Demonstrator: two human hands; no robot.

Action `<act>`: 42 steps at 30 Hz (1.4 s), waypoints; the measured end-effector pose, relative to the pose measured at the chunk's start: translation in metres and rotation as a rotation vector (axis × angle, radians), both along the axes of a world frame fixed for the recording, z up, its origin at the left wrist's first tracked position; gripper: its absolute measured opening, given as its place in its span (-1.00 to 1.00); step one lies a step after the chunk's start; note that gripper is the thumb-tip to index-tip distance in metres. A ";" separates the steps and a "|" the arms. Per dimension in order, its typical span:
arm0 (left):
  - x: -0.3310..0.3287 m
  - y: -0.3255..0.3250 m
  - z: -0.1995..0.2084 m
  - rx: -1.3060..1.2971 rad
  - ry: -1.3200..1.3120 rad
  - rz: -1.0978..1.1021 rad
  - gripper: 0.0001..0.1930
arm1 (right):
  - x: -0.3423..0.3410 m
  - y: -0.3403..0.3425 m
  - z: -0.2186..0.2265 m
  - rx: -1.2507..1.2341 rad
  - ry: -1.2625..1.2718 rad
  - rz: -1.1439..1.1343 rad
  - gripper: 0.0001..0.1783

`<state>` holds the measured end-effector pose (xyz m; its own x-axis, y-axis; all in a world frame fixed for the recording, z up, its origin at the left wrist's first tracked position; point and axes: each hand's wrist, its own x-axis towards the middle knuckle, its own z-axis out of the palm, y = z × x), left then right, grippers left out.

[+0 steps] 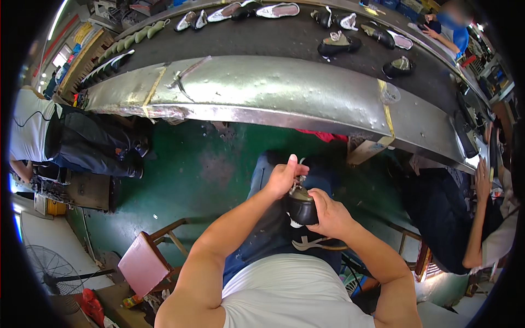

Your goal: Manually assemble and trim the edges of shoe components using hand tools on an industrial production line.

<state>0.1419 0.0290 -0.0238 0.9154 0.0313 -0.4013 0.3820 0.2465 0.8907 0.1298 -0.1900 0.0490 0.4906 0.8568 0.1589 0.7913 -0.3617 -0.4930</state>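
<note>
Above my lap I hold a dark shoe (301, 206) with a black, shiny lower part, an olive panel and a pale edge underneath. My left hand (281, 178) is closed at its far end, thumb pointing up, by the laced part. My right hand (331, 215) is wrapped round the shoe's right side, with the thumb near the olive panel. Its fingertips are hidden behind the shoe. Just below, a dark thing with pale curved lines (313, 244) lies across my lap; its kind cannot be made out.
Ahead runs a dented metal bench edge (257, 82) bearing a hammer (186, 76) and a clear plastic cup (390, 94). Beyond, several shoes (339, 44) stand on a dark belt (246, 41). People are at left, right and far right. A pink-topped stool (143, 264) stands at lower left.
</note>
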 end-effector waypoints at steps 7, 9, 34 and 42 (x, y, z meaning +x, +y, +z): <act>-0.036 0.023 -0.043 -0.198 -0.232 -0.193 -0.23 | 0.042 -0.014 0.013 0.090 0.326 -0.213 -0.11; -0.062 0.002 0.008 0.349 -0.432 -0.359 0.04 | 0.056 -0.017 0.005 0.181 0.553 -0.237 -0.09; -0.112 -0.028 0.026 0.694 0.058 -0.110 -0.63 | -0.070 -0.111 -0.018 -0.431 0.766 -0.173 -0.49; -0.127 -0.037 0.000 0.636 0.050 -0.144 -0.59 | -0.064 -0.056 -0.006 -0.178 0.745 -0.230 -0.63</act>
<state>0.0149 -0.0081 -0.0234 0.9088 0.1548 -0.3874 0.4168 -0.3794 0.8260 0.0657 -0.2457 0.0428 0.5814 0.7031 -0.4096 0.1727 -0.5985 -0.7823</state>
